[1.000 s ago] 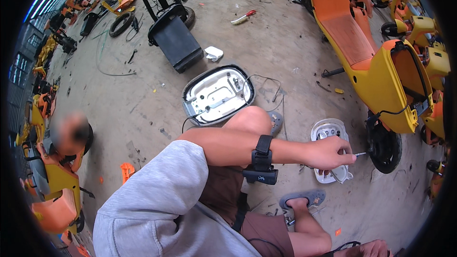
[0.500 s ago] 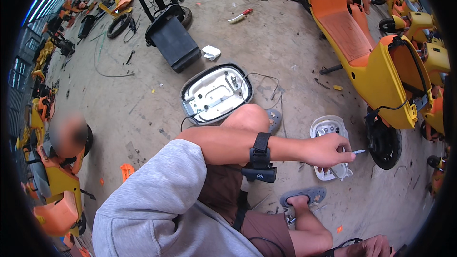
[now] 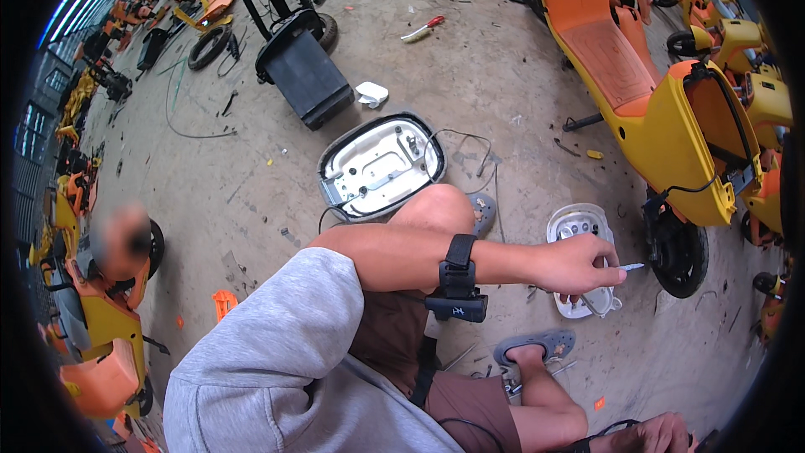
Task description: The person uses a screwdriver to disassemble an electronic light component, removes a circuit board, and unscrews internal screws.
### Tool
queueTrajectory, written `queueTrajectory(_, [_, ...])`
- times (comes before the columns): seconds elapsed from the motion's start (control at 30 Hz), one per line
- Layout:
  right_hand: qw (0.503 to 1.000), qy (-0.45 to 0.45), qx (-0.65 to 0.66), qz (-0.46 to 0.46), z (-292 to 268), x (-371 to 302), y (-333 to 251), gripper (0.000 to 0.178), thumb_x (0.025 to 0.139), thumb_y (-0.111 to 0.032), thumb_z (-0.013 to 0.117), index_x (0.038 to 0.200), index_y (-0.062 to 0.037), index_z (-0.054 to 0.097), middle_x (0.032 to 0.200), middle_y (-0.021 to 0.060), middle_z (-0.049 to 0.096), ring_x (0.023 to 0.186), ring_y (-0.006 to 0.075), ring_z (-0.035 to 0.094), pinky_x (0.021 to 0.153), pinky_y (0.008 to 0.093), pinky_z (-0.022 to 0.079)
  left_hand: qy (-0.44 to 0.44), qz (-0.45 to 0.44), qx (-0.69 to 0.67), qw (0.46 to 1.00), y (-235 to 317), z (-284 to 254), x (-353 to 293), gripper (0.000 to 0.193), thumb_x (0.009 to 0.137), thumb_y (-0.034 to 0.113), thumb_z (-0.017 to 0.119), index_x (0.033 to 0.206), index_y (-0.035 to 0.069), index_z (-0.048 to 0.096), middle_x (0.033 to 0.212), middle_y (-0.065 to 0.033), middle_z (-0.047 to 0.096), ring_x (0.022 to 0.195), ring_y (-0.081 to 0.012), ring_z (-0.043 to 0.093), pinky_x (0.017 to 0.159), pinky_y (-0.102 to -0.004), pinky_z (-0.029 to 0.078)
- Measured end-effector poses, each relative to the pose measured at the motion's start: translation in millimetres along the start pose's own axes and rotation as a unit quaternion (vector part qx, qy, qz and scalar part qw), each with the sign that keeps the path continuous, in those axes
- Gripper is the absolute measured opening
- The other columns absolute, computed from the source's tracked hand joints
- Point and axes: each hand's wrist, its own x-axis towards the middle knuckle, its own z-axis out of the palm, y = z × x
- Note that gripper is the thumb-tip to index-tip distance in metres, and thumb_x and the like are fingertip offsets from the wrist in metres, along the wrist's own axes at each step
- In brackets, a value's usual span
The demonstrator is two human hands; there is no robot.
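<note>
View: we log slight roll since a second ago | White tray [image 3: 573, 207], beneath left hand [image 3: 584, 266]: fractionally higher in view, hand likewise

The left hand [image 3: 579, 264] is over the small shell [image 3: 556, 225]; the right hand [image 3: 661, 434] is at the lower right. The right shoe [image 3: 558, 340] rests before the small shell. Left of that shell, beyond the knee [image 3: 440, 205], lies the big shell [image 3: 379, 180]. Behind the big shell stands the box [image 3: 309, 84], a cover [image 3: 372, 92] at its right. The scooter [image 3: 658, 138] stands right of both shells
</note>
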Motion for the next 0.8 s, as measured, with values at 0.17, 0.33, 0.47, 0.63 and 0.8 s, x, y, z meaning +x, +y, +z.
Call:
queueTrajectory(0.17, [1.000,0.009,0.016,0.005,-3,4,3,0.027,0.092,-0.027,0.063,0.099,-0.0034,0.076,0.098,0.0098,0.075,0.058,0.0172,0.070,0.057,0.0240,0.058,-0.005,-0.006,0.006,1.000,2,-2,0,0.050,0.098,0.042,0.057,0.120,-0.003,0.057,0.082,-0.0098,0.065,0.057,-0.0133,0.063,0.049,-0.0275,0.051])
queueTrajectory(0.33, [0.966,0.241,-0.029,-0.092,-44,-14,-75,0.053,0.090,-0.003,0.064,0.139,-0.0049,0.044,0.136,0.0118,0.053,0.085,0.0143,0.062,0.088,0.0341,0.051,-0.027,0.000,-0.001,1.000,7,0,14,0.053,0.096,0.043,0.060,0.123,-0.003,0.056,0.084,-0.0091,0.064,0.058,-0.0127,0.062,0.049,-0.0271,0.051])
queueTrajectory(0.47, [0.863,0.472,-0.179,-0.028,-80,-7,-61,0.040,0.098,-0.013,0.059,0.129,0.0086,0.047,0.125,0.0206,0.059,0.094,0.0223,0.066,0.098,0.0352,0.053,-0.030,-0.027,0.011,0.999,13,-1,24,0.053,0.094,0.037,0.066,0.126,-0.003,0.055,0.095,-0.0078,0.064,0.067,-0.0118,0.063,0.053,-0.0247,0.050])
queueTrajectory(0.63, [0.813,0.493,-0.310,0.013,-125,21,-11,0.033,0.093,-0.021,0.066,0.118,-0.0010,0.060,0.097,0.0106,0.069,0.080,0.0166,0.065,0.087,0.0363,0.055,0.107,0.015,0.025,0.994,7,-24,25,0.058,0.077,0.017,0.083,0.127,-0.002,0.058,0.103,-0.0114,0.062,0.082,-0.0125,0.062,0.061,-0.0253,0.053])
queueTrajectory(0.8, [0.789,0.464,-0.396,-0.081,-127,18,-6,0.042,0.093,-0.029,0.064,0.125,-0.0026,0.055,0.109,0.0131,0.066,0.079,0.0136,0.060,0.082,0.0314,0.052,0.105,0.022,0.004,0.994,-15,-26,28,0.060,0.077,0.009,0.080,0.130,-0.006,0.055,0.105,-0.0104,0.063,0.087,-0.0129,0.062,0.073,-0.0258,0.053])
